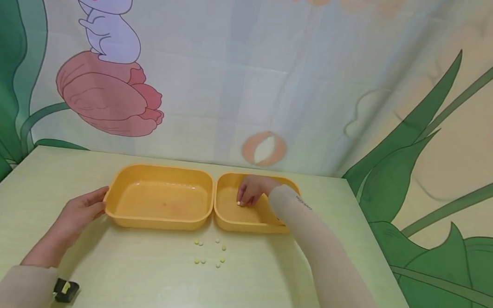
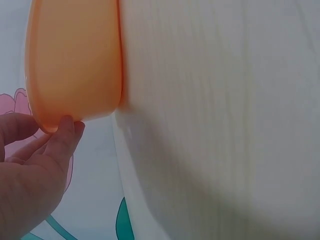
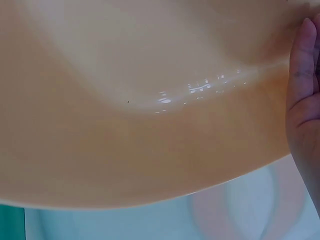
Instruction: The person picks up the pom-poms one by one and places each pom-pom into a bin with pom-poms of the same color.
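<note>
At the outer end of the left yellow plastic tray, my left hand grips the rim. The left wrist view shows thumb and fingers on either side of this tray's edge. Inside the right yellow tray, my right hand points downward and pinches a small white bead at its fingertips, close to the tray floor. Only part of the right hand shows in the right wrist view, where the bead is hidden.
In front of the trays, several small yellow and white beads lie in loose pairs on the pale table. A black object with a yellow mark is beside the left sleeve. Behind the table hangs a printed curtain.
</note>
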A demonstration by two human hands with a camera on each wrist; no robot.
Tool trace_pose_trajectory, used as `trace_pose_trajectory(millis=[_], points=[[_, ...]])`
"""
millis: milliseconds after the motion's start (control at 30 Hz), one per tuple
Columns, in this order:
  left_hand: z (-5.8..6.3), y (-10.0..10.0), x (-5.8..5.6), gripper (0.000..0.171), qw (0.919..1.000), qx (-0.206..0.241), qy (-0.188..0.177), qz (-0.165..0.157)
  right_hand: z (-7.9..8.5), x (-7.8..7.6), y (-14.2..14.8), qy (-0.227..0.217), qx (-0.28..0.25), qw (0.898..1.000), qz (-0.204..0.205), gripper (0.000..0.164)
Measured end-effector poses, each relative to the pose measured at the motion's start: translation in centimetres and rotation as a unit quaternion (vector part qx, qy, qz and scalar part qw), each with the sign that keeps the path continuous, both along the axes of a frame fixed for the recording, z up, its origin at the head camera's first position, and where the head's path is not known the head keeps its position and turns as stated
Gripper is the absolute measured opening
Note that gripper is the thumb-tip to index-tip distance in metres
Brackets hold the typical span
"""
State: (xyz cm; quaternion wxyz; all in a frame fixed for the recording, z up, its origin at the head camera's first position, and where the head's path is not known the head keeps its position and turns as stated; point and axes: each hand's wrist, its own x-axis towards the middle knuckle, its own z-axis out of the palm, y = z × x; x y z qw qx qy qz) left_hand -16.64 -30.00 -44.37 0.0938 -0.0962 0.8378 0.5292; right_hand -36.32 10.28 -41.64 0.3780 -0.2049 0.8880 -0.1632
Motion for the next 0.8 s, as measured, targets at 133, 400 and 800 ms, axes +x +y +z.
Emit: trace_pose_trajectory(millis=[133,400,800], points=[[0.0,0.1,0.0,0.057,1.0000,0.002,0.000,0.001,0.0,0.1,-0.1,-0.002,0.003,1.000,-0.001,0.017],[0.1,0.1,-0.1,0.056,1.0000,-0.001,-0.002,0.006,0.0,0.0,-0.1,-0.005,-0.001,1.000,-0.003,0.015],[-0.4,-0.1,-0.2,0.057,0.9999,0.005,0.005,0.009,1.8,-0.1,1.1,0.006,-0.011,1.000,0.003,0.024]])
